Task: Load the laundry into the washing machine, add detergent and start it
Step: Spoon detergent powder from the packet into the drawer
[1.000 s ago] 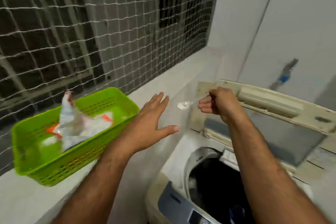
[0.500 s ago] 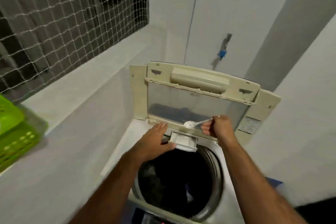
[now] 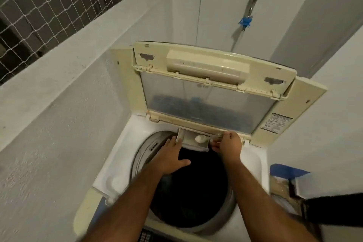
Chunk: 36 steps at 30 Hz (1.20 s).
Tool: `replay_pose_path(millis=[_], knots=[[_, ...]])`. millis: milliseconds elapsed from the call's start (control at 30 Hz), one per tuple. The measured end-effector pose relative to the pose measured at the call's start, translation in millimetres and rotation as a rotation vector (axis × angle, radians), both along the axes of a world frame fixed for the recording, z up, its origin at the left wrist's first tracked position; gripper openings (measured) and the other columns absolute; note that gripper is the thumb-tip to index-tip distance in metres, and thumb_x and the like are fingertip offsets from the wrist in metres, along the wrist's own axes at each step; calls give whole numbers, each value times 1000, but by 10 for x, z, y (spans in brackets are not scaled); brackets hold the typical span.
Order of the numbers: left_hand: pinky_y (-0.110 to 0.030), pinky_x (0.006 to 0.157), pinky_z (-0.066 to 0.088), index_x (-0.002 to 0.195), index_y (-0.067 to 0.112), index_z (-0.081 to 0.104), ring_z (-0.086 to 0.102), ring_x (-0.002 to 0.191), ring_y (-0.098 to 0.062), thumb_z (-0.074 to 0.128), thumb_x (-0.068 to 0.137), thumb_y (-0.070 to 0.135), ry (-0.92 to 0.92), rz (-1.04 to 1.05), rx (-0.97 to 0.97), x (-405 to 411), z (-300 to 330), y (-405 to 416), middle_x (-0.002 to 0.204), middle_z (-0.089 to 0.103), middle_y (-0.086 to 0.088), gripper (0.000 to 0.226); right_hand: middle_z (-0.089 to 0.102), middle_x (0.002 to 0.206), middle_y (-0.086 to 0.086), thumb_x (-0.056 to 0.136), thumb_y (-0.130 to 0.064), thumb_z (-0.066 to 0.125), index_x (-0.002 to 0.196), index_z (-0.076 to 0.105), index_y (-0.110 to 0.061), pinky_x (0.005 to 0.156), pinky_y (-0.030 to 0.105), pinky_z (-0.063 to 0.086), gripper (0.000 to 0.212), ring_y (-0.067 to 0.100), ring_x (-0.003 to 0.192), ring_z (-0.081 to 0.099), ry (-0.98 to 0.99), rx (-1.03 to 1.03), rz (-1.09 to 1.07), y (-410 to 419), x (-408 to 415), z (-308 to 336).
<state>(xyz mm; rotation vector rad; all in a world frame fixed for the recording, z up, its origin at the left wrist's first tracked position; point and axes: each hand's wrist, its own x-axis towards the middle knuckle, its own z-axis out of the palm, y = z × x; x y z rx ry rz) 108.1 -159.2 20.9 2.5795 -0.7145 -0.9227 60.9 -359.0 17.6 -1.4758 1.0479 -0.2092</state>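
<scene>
A top-loading washing machine [image 3: 117, 165] is seen from above with its lid [image 3: 214, 86] folded up and back against the wall, and the dark drum [image 3: 192, 192] lies open below; what is inside cannot be made out. At the far rim of the drum opening a small detergent drawer [image 3: 189, 139] is pulled out toward the person. The right hand [image 3: 227, 144] is closed around the handle of a small spoon [image 3: 201, 139], whose bowl, heaped with white powder, is held over the right part of the drawer. The spoon's long axis runs nearly level from right to left, handle at the right hand and bowl pointing left toward the middle of the drawer. The left hand [image 3: 170, 158] is open, fingers stretched forward and thumb spread out, with the fingertips at the drawer's left front corner; it grips nothing, and it cannot be told whether the drawer is actually touched. The right hand is therefore the nearer one to the load of powder, which sits directly above its target. The detergent step is judged to be in hand: a roll of the wrist about the spoon's axis would be needed to tip the powder in, while the drawer is steadied from the left. Powder could be spilled over the drawer's front edge into the drum.
</scene>
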Motion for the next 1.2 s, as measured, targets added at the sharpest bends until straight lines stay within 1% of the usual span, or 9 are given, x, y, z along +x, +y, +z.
replay_pose_path(millis=[100, 200, 300, 367, 567, 767, 867, 1000, 1200], knots=[[-48, 119, 13, 154, 17, -3, -6, 149, -33, 53, 89, 58, -39, -21, 60, 35, -86, -59, 161, -12, -13, 95, 71, 78, 13, 100, -30, 31, 84, 52, -11, 66, 47, 61, 33, 29, 70, 70, 40, -112, 39, 77, 70, -151], [-50, 118, 11, 154, 17, -4, -10, 147, -37, 53, 89, 58, -61, -40, 108, 39, -190, -99, 161, -13, -15, 96, 70, 80, 11, 88, -47, 29, 82, 54, -19, 73, 51, 57, 38, 33, 75, 67, 70, -269, 69, 105, 135, -385], [-51, 118, 11, 154, 17, -4, -15, 146, -38, 53, 88, 58, -52, -40, 124, 19, -281, -109, 160, -18, -14, 96, 65, 82, 11, 100, -25, 40, 93, 60, -7, 72, 37, 46, 28, 31, 77, 58, 82, -393, 113, 197, 135, -300], [-52, 118, 12, 154, 19, -6, -17, 146, -36, 54, 88, 57, -48, -30, 118, 7, -320, -106, 159, -21, -11, 97, 60, 79, 5, 102, -20, 42, 95, 60, -6, 67, 31, 38, 24, 25, 74, 54, 53, -453, 165, 255, 124, -261], [-53, 117, 12, 153, 21, -12, -19, 146, -34, 57, 87, 56, -50, -25, 89, -21, -379, -88, 158, -25, -10, 101, 60, 75, -4, 101, -27, 46, 90, 57, -17, 60, 29, 37, 19, 16, 67, 54, -28, -698, 488, 348, 89, -283], [-54, 117, 13, 152, 22, -12, -18, 146, -35, 57, 88, 55, -50, -29, 78, -12, -374, -66, 159, -25, -9, 100, 67, 78, 1, 97, -19, 54, 91, 63, -16, 54, 32, 44, 11, 22, 67, 61, -95, -965, 606, 403, 15, -219], [-53, 117, 13, 153, 21, -11, -17, 146, -35, 57, 88, 54, -60, -29, 73, -18, -359, -59, 159, -24, -9, 99, 69, 80, 0, 95, -18, 58, 94, 66, -18, 53, 33, 49, 8, 23, 67, 63, -119, -1027, 603, 396, -4, -172], [-53, 116, 14, 154, 20, -7, -17, 146, -35, 57, 88, 55, -55, -23, 95, -22, -356, -59, 159, -24, -9, 98, 68, 79, 1, 96, -19, 52, 91, 64, -18, 55, 32, 45, 13, 26, 70, 63, -47, -1049, 670, 375, -29, -87], [-52, 117, 14, 154, 18, -3, -14, 147, -34, 55, 88, 57, -98, -13, 55, -59, -195, 39, 160, -19, -11, 95, 71, 88, 0, 97, -28, 49, 94, 64, -22, 67, 34, 48, 16, 25, 80, 64, 12, -920, 577, 272, -129, -3]])
